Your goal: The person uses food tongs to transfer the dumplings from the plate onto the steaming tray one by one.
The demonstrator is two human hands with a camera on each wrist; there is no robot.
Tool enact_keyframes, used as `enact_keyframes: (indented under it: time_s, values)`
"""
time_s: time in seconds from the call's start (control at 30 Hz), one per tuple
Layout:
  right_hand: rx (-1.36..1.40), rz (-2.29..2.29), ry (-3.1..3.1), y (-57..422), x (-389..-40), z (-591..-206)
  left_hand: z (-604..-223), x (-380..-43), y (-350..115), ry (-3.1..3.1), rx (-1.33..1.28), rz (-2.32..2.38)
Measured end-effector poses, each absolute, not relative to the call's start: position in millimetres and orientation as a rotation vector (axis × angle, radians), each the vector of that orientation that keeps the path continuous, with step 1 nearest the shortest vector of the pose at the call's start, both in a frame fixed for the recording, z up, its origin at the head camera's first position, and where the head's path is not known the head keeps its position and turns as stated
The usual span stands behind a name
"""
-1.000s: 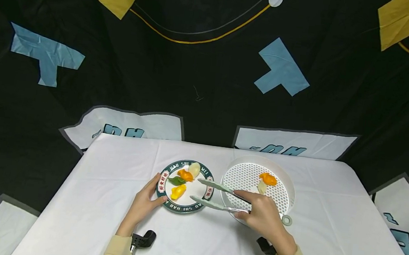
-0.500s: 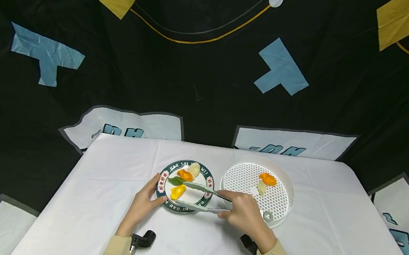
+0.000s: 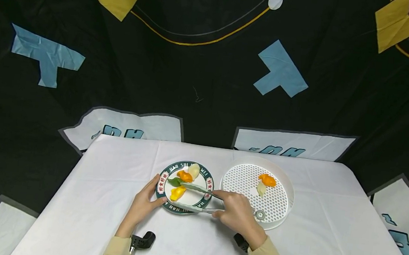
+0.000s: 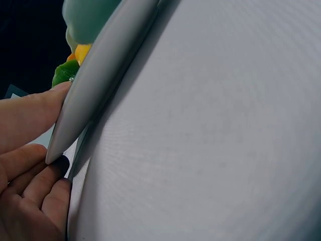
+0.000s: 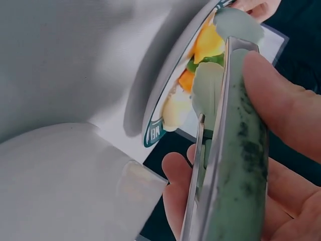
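Note:
My left hand (image 3: 142,205) pinches the left rim of a round white plate (image 3: 196,199) with a green patterned border, thumb above and fingers beneath in the left wrist view. On the plate lie a yellow pepper-like piece (image 3: 177,193), a green leaf-like piece (image 3: 175,182), an orange piece (image 3: 185,176) and a pale piece (image 3: 193,170). My right hand (image 3: 238,213) grips a pair of green-and-metal tongs (image 5: 241,140). The spread tong tips reach over the plate, on either side of the yellow piece's right end, with nothing visibly clamped.
A round white tray with a perforated base (image 3: 238,180) stands right of the plate, partly under my right hand. It holds an orange piece (image 3: 267,180) and a pale piece (image 3: 261,189). White cloth (image 3: 85,214) covers the table; a black curtain (image 3: 179,84) hangs behind.
My right hand has moved left with the tongs, bringing their tips from the plate's right side to around the yellow piece. The left hand and plate have stayed put.

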State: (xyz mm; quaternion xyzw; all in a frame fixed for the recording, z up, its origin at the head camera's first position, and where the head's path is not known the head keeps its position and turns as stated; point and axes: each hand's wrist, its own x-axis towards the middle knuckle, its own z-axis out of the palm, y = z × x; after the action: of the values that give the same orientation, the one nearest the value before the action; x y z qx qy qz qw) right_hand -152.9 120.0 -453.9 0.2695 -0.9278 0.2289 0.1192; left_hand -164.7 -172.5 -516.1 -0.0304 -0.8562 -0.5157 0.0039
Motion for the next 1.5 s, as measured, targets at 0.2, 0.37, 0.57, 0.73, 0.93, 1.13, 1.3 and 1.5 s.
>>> enact_keyframes:
  time_s: [0.2, 0.37, 0.57, 0.73, 0.93, 1.13, 1.3, 1.5]
  values:
    - [0.791, 0.635, -2.720, 114, -153, -453, -517, -164, -173, -2.690, -0.091, -1.615]
    - [0.817, 0.613, -2.689, 111, -155, -455, -516, -165, -173, -2.686, -0.095, -1.612]
    - [0.815, 0.606, -2.684, 109, -156, -456, -516, -165, -172, -2.679, -0.095, -1.619]
    - [0.798, 0.617, -2.666, 108, -158, -458, -516, -165, -172, -2.661, -0.116, -1.627]
    - [0.784, 0.667, -2.606, 109, -157, -459, -516, -164, -172, -2.639, -0.135, -1.626]
    - [0.758, 0.695, -2.566, 115, -155, -457, -514, -164, -172, -2.666, -0.107, -1.634]
    - [0.770, 0.731, -2.529, 122, -155, -454, -515, -165, -173, -2.682, -0.094, -1.631]
    - [0.757, 0.763, -2.517, 133, -156, -451, -516, -165, -173, -2.675, -0.096, -1.635]
